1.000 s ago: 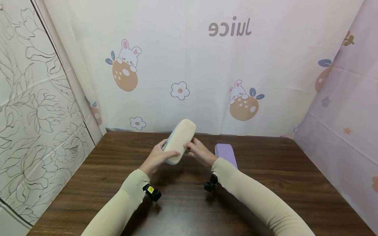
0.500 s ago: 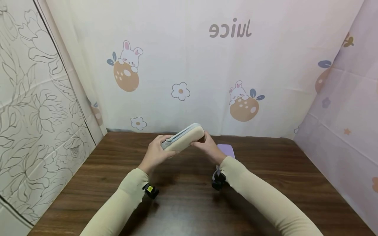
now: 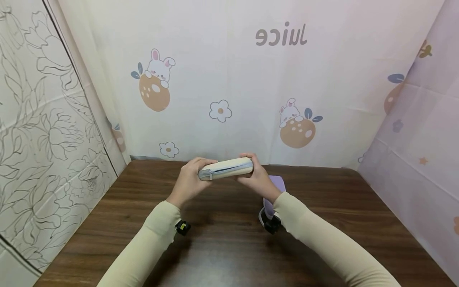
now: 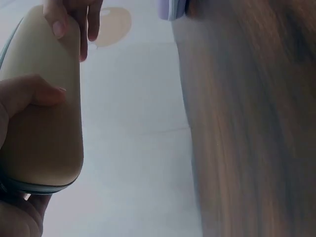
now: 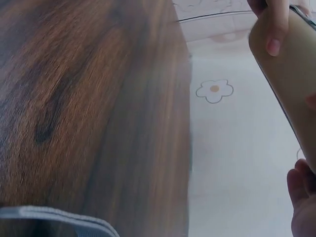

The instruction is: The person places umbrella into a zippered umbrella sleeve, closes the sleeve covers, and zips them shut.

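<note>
Both hands hold a long, cream zip case with rounded ends, raised above the wooden table. Its grey zip side faces the head camera, and a dark slit runs along it. The zip pull sits at the left end, close to the left hand. That hand grips the left end, its thumb lying on the smooth cream face in the left wrist view. At the other end, the right hand has fingers over the top and its thumb below. In the right wrist view the case is cut off by the frame edge.
A purple case lies on the brown table, partly hidden behind the right hand and wrist. White cloth printed with rabbits and flowers hangs behind the table, with more cloth at the right. A floral-patterned panel stands at the left.
The hands have turned the cream case from tilted upright to nearly level, bringing its zip side into view. The right hand has moved to the right and now holds the far end.
</note>
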{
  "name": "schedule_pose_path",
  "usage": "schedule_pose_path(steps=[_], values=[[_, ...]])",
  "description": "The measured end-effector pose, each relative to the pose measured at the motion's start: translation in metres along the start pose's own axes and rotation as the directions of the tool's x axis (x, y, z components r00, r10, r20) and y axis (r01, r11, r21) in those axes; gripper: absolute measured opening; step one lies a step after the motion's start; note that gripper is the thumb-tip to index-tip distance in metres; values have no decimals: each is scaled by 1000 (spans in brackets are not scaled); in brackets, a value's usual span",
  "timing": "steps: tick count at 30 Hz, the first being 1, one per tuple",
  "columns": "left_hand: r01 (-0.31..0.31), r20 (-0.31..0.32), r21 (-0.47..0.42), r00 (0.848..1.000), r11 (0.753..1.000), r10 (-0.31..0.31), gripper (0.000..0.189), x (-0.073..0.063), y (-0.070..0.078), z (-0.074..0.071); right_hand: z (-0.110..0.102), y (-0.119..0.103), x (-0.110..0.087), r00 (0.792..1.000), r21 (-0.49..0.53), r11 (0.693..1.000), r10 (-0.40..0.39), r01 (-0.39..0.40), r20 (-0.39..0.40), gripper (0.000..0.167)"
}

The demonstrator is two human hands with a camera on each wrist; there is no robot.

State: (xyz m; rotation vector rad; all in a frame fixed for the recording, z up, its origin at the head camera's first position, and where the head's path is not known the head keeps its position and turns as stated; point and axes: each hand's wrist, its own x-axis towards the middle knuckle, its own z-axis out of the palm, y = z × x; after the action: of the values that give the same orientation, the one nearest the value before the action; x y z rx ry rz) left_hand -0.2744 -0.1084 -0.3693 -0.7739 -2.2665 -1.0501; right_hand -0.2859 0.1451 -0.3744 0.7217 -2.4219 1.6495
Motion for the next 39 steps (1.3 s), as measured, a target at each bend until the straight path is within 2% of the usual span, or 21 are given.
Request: schedule_pose_path(steps=[6,8,11,14,20,22,28,31,33,35,39], values=[[-86,1,45,996,995,86,55,3,0,0,-3,1,-3,995,-143,986,-90,81,-54,66],[-121,2,68,993,990,121,55,5,1,0,-4,2,-4,987,-207,970,-143,126,-71,64],[-165,4,106,986,981,165,56,7,3,1,-7,1,-6,967,-312,928,-240,204,-84,63],[-201,1,132,979,971,202,58,8,4,3,-10,1,-9,941,-406,873,-328,269,-80,62],[-268,-6,148,962,952,272,61,12,8,5,-19,-1,-13,866,-545,727,-500,417,-5,62],[-283,-5,149,958,948,287,63,13,9,5,-21,-1,-14,846,-575,687,-533,445,17,62],[-306,4,167,951,937,309,65,15,11,7,-28,-7,-17,810,-624,613,-583,485,57,67],[-315,3,183,948,931,319,65,15,11,7,-29,-14,-18,782,-638,570,-618,518,82,68],[-320,0,194,945,927,326,64,15,12,8,-27,-19,-18,755,-648,532,-647,545,104,67],[-324,-2,204,943,924,332,64,15,11,9,-24,-26,-18,720,-657,486,-682,576,126,64],[-336,-10,216,938,917,347,61,16,11,11,-14,-39,-19,647,-694,374,-743,616,173,50]])
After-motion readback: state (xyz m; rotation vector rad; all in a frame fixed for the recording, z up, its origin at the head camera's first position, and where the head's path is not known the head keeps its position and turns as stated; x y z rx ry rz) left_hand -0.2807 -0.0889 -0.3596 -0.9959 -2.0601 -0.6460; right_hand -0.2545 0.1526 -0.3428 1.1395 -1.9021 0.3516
